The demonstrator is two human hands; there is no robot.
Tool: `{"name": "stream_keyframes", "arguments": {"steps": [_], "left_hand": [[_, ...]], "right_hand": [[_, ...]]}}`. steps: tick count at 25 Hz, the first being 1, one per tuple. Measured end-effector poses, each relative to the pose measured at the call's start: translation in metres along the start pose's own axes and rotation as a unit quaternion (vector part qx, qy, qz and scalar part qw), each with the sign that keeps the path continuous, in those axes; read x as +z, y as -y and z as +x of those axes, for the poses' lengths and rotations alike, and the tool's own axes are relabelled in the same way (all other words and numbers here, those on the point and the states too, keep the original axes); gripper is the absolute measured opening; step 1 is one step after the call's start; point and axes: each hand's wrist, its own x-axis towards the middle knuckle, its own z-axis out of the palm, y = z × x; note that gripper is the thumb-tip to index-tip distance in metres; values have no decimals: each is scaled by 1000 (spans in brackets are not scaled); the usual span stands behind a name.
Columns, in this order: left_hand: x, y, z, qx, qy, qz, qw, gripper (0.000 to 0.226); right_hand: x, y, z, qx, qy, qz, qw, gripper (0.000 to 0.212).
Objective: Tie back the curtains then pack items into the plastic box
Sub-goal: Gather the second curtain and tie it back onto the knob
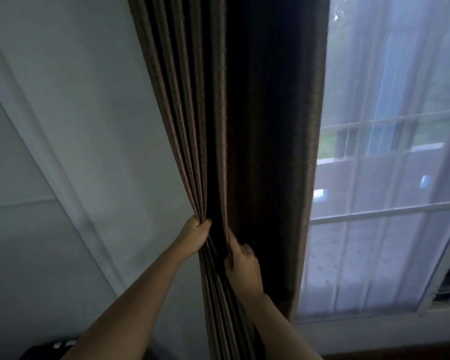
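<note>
A dark brown curtain [244,113] hangs in the middle of the head view, gathered into tight pleats on its left side. My left hand [195,233] grips the bunched pleats at the curtain's left edge. A little lower and to the right, my right hand [240,263] pinches a fold of the same curtain between thumb and fingers. Both forearms reach up from the bottom of the view. No tie-back and no plastic box are in sight.
A white wall [70,152] fills the left. To the right, a sheer white curtain [387,229] covers a window with bars. A dark object [44,350] sits at the bottom left corner. The window sill runs along the lower right.
</note>
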Motion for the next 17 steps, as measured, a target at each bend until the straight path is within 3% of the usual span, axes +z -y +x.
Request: {"name": "stream_keyframes", "arguments": {"steps": [3,7,11,14,16,17], "left_hand": [[2,-2,-1,-12,15,7,1000,31],[6,-6,-3,-39,-2,-29,999,18],[7,-4,-10,-79,16,-118,990,36],[11,-10,-15,-15,35,6,999,24],[15,-12,-16,18,-43,114,992,17],[16,-10,-16,22,-77,134,988,18]], "right_hand": [[18,-2,-10,-7,8,22,1000,88],[31,5,-13,1,15,-15,1000,86],[33,12,-18,36,31,-36,998,80],[29,18,-16,64,88,-46,993,80],[19,18,-20,57,124,-29,990,81],[12,18,-25,30,94,-33,995,80]]}}
